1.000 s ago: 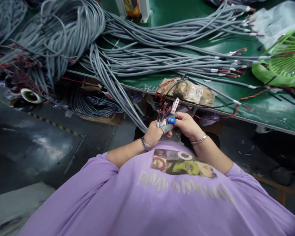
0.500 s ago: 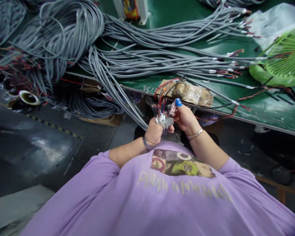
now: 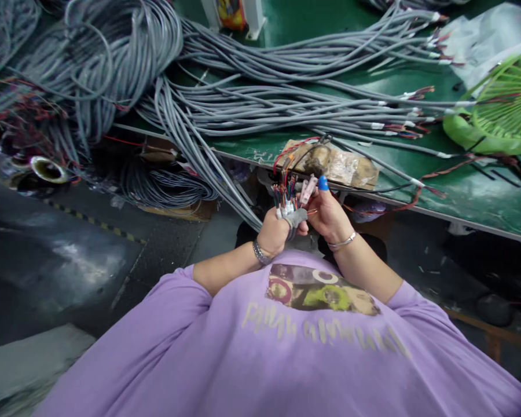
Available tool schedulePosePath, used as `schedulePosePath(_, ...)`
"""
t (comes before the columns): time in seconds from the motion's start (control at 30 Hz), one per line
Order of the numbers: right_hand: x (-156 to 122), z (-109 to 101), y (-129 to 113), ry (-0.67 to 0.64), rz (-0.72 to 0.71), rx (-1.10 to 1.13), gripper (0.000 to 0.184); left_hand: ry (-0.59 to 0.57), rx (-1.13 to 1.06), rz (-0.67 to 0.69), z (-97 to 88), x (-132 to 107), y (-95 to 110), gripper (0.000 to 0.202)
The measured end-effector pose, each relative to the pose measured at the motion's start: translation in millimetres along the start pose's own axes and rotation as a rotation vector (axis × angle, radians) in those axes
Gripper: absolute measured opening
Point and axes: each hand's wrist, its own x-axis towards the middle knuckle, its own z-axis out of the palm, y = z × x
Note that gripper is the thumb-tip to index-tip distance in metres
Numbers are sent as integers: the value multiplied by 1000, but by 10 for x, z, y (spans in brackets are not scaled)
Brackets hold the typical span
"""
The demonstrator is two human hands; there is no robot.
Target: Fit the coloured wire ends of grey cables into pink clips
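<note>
My left hand [image 3: 274, 233] is wrapped around a bundle of grey cables, a grey cover on its thumb. Out of the top of this fist stick the cable ends [image 3: 286, 197], with white bands and thin coloured wires fanned upward. Close beside them, my right hand [image 3: 331, 219] holds a small pale pink tool [image 3: 308, 190], its exact kind too small to tell. A blue cover wraps the tip of the right thumb, which points up. Thin copper-coloured wires [image 3: 311, 212] show between the two hands. The right fingers are partly hidden behind the palm.
Long grey cables [image 3: 260, 110] run across the green table [image 3: 473, 200], with a big coil [image 3: 113, 63] at left. A taped cardboard piece [image 3: 347, 167] lies at the table edge before my hands. At right are a green fan [image 3: 503, 104] and a plastic bag [image 3: 486, 40].
My right hand has shifted slightly right, its thumb more upright. The pink tool is tilted and shows more of its length. My left hand keeps its grip on the cables.
</note>
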Motion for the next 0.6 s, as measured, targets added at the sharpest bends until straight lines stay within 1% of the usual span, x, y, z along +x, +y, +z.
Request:
schedulePosePath(0.07,-43,-78,6,-33,34,65,64,3,-3,22,-19,-31,9,42)
schedulePosePath(0.1,-76,-122,6,-79,66,68,63,4,-2,32,-30,-48,13,42)
schedulePosePath(0.17,-155,-201,3,-183,120,26,59,6,13,48,-55,-76,11,44)
schedulePosePath(0.23,-230,-246,1,-238,126,-43,51,10,37,58,-87,-91,-6,45)
schedulePosePath(0.3,-280,-245,5,-221,78,-94,41,7,62,60,-123,-89,-41,44)
schedulePosePath(0.37,-301,-205,17,-179,25,-105,36,-21,85,57,-157,-80,-82,43)
schedulePosePath(0.43,-303,-151,33,-182,8,-97,35,-75,104,62,-179,-72,-115,41)
schedulePosePath(0.5,-297,-108,51,-212,19,-86,36,-110,109,74,-184,-71,-126,41)
schedulePosePath(0.53,-293,-96,58,-217,23,-79,36,-105,104,79,-180,-74,-120,41)
schedulePosePath(0.6,-286,-95,68,-187,22,-62,39,-61,86,78,-166,-83,-95,41)
